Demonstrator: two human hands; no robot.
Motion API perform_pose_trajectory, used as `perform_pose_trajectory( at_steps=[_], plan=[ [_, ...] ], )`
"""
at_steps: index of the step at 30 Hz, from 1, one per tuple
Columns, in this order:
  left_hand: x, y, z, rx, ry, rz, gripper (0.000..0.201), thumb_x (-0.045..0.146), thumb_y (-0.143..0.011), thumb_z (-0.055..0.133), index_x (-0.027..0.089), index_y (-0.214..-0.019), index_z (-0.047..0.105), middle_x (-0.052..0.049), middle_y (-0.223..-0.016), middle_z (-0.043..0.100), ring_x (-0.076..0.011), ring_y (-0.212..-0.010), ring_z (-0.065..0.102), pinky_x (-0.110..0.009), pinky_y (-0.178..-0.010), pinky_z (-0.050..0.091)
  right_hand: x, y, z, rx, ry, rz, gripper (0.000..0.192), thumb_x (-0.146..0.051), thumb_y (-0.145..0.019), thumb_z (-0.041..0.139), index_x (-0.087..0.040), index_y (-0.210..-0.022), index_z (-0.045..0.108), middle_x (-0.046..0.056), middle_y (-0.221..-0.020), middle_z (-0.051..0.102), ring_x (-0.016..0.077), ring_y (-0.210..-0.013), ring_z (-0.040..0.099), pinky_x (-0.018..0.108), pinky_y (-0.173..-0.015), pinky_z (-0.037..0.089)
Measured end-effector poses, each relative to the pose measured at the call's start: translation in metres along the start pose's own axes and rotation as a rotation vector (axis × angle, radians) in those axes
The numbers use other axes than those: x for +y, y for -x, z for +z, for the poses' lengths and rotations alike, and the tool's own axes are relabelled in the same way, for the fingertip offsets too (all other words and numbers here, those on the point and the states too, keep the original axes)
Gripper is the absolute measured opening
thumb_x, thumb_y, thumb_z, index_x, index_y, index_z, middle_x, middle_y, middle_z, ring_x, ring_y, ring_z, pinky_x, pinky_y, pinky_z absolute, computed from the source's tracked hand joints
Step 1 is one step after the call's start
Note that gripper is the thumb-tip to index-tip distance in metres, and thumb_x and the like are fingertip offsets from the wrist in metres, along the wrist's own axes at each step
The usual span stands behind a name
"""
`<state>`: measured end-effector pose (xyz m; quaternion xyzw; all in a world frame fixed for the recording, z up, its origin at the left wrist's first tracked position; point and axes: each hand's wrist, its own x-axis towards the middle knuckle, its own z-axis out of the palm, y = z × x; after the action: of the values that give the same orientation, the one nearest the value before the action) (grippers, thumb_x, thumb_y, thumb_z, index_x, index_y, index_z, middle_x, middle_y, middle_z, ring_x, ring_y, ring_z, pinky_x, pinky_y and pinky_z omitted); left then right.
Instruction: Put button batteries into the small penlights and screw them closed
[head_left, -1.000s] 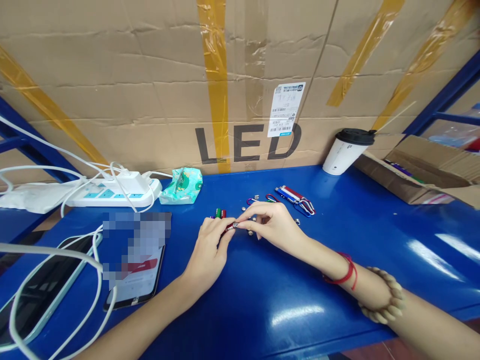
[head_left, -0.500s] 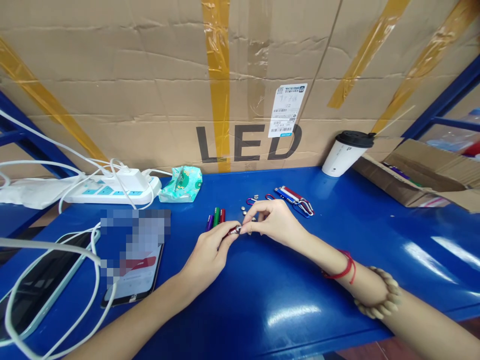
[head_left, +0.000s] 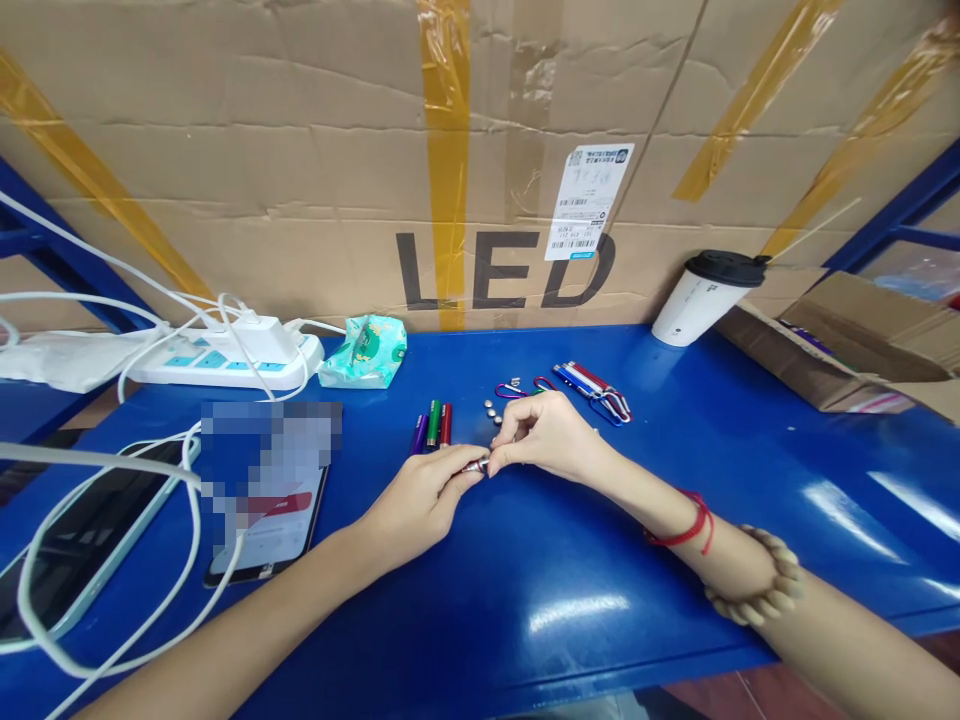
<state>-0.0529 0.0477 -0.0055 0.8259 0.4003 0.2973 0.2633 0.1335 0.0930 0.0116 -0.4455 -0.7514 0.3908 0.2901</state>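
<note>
Here, in the head view, our left hand (head_left: 420, 495) pinches a small red metal tube (head_left: 474, 466) low over the blue table (head_left: 525, 590), fingers closed round its body so the silver end stays exposed. Our right hand (head_left: 547, 440) meets it from two o'clock, fingertips (head_left: 498, 461) pressed on that end, probably to steady or fit a part. At twelve o'clock lie three slim tubes (head_left: 433, 428), purple, green and red, side by side, and round button cells (head_left: 492, 410) loose beside them. Further at one o'clock sit finished torches with clips (head_left: 596, 388). A glossy phone (head_left: 266, 530) rests at nine o'clock
</note>
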Motion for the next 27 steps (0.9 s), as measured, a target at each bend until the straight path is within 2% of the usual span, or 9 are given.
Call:
perform_pose_trajectory(
  at_steps=[6,15,18,22,24,27],
  plan=[
    [0.0004,-0.0007,0.0,0.03,-0.006,-0.044,0.025,0.022,-0.089,0.038,0.018,-0.099,0.061,-0.004,-0.09,0.069,-0.0167,-0.078,0.064,-0.023,-0.069,0.047,-0.0013,0.0002,0.0018,-0.031,0.011,0.01,0.037,-0.05,-0.056,0.075,-0.015,-0.057,0.064,0.001,-0.058,0.065,0.0111,-0.053,0.054,0.022,-0.048,0.037],
    [0.0013,-0.0019,-0.001,-0.024,-0.033,-0.059,0.024,0.022,-0.09,0.036,0.019,-0.097,0.059,-0.004,-0.09,0.067,-0.0167,-0.079,0.063,-0.023,-0.07,0.046,-0.0012,-0.0016,-0.0017,-0.119,-0.035,-0.021,0.035,-0.047,-0.058,0.075,-0.014,-0.061,0.064,0.001,-0.057,0.063,0.0092,-0.05,0.053,0.02,-0.046,0.038],
    [0.0025,-0.0026,-0.0008,-0.022,-0.017,-0.087,0.025,0.022,-0.09,0.036,0.019,-0.096,0.06,-0.005,-0.092,0.067,-0.0173,-0.081,0.063,-0.023,-0.07,0.047,-0.0021,-0.0025,-0.0012,-0.084,-0.041,-0.057,0.036,-0.047,-0.058,0.075,-0.013,-0.062,0.064,0.001,-0.058,0.063,0.0084,-0.048,0.051,0.02,-0.044,0.038],
    [0.0057,-0.0054,-0.0008,0.061,0.002,-0.13,0.025,0.023,-0.089,0.037,0.017,-0.095,0.06,-0.004,-0.09,0.068,-0.0173,-0.079,0.063,-0.023,-0.069,0.046,-0.0032,-0.0007,0.0014,0.04,0.003,-0.1,0.032,-0.044,-0.06,0.075,-0.014,-0.066,0.065,0.001,-0.064,0.063,0.008,-0.05,0.049,0.02,-0.046,0.037],
    [0.0072,-0.0072,-0.0013,0.089,0.011,-0.162,0.025,0.025,-0.089,0.037,0.018,-0.094,0.06,-0.003,-0.087,0.068,-0.0174,-0.077,0.063,-0.022,-0.067,0.046,-0.0035,0.0013,0.0022,0.113,0.052,-0.189,0.028,-0.041,-0.064,0.074,-0.015,-0.072,0.066,0.002,-0.069,0.064,0.0077,-0.05,0.049,0.021,-0.049,0.039],
    [0.0084,-0.009,-0.0025,0.088,0.025,-0.204,0.025,0.028,-0.089,0.037,0.018,-0.093,0.061,-0.002,-0.084,0.069,-0.0179,-0.076,0.063,-0.022,-0.062,0.046,-0.0043,0.0044,0.0017,0.189,0.178,-0.441,0.02,-0.036,-0.073,0.069,-0.018,-0.08,0.068,0.002,-0.077,0.066,0.0096,-0.058,0.054,0.023,-0.056,0.043]
  ],
)
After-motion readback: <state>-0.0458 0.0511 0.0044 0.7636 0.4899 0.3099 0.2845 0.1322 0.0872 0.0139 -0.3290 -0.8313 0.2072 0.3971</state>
